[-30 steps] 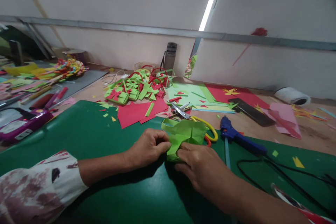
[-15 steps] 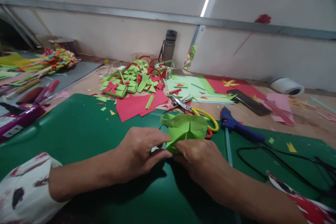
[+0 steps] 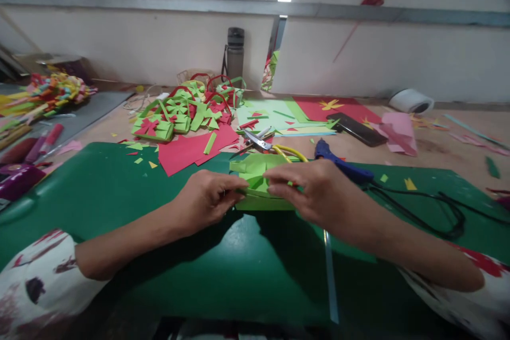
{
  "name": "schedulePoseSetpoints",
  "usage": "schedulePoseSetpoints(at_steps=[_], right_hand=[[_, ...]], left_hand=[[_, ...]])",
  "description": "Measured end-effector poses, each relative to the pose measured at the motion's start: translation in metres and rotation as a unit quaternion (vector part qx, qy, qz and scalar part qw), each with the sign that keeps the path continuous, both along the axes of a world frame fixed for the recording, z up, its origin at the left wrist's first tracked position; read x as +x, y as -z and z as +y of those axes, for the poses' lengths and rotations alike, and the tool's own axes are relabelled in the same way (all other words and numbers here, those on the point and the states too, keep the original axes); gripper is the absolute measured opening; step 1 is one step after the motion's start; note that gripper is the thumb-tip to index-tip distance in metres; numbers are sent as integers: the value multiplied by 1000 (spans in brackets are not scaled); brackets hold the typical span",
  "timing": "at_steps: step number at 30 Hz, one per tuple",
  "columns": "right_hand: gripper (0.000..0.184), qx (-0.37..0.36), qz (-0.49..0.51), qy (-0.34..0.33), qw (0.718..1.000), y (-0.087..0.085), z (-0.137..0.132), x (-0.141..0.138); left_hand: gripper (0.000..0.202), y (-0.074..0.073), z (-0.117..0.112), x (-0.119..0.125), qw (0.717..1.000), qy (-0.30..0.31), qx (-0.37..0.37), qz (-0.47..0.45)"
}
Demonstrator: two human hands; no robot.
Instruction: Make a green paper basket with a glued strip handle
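Note:
A folded light-green paper bag [image 3: 263, 202] is held over the green mat [image 3: 191, 276], its folded edge facing me. The thumb and fingers of my left hand [image 3: 209, 196] pinch its left side. My right hand [image 3: 314, 188] grips the upper right part, thumb and forefinger pressed together on the paper and hiding some of it. Just behind the bag lie scissors [image 3: 292, 151] with yellow handles, partly covered by my right hand. A blue glue gun [image 3: 345, 164] rests beyond that hand.
Small green paper bags [image 3: 179, 117] with red bows are heaped at the back. Red paper sheets [image 3: 187, 154], a phone [image 3: 360, 130], a bottle [image 3: 235, 56] and a white roll [image 3: 410, 102] lie or stand around. The glue gun's black cord [image 3: 422, 218] loops at right.
The bag has turned, so a long folded edge now faces me. My right hand has moved from its lower front to its upper right. The view has shifted a little.

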State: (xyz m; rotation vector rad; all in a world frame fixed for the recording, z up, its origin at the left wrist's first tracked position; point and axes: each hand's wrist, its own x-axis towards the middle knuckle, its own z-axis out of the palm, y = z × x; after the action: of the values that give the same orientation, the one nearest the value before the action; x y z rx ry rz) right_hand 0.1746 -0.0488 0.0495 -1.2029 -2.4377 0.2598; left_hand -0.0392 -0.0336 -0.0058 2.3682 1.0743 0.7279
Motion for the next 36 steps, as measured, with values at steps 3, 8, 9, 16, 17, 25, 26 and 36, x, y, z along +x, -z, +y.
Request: schedulePoseSetpoints(at_steps=[3, 8, 9, 16, 17, 25, 26, 36], right_hand=[[17, -28, 26, 48, 998, -2, 5, 20], [16, -162, 108, 102, 976, 17, 11, 49], [14, -193, 126, 104, 968, 22, 11, 52], [13, -240, 142, 92, 956, 32, 2, 60], [12, -226, 130, 88, 962, 32, 0, 60], [12, -169, 45, 69, 982, 30, -11, 55], [12, -157, 38, 74, 984, 30, -13, 54], [15, -40, 71, 39, 996, 34, -19, 52]], left_hand=[[23, -2, 2, 2, 999, -14, -27, 16], [27, -6, 5, 4, 997, -31, -62, 21], [28, -6, 5, 4, 997, -31, -63, 19], [21, -2, 3, 3, 1000, -2, -20, 0], [20, -2, 2, 3, 1000, 6, -4, 0], [21, -5, -5, 0, 983, 35, 150, 95], [21, -6, -6, -1, 980, 32, 159, 113], [26, 1, -8, 7, 956, 22, 219, 195]])
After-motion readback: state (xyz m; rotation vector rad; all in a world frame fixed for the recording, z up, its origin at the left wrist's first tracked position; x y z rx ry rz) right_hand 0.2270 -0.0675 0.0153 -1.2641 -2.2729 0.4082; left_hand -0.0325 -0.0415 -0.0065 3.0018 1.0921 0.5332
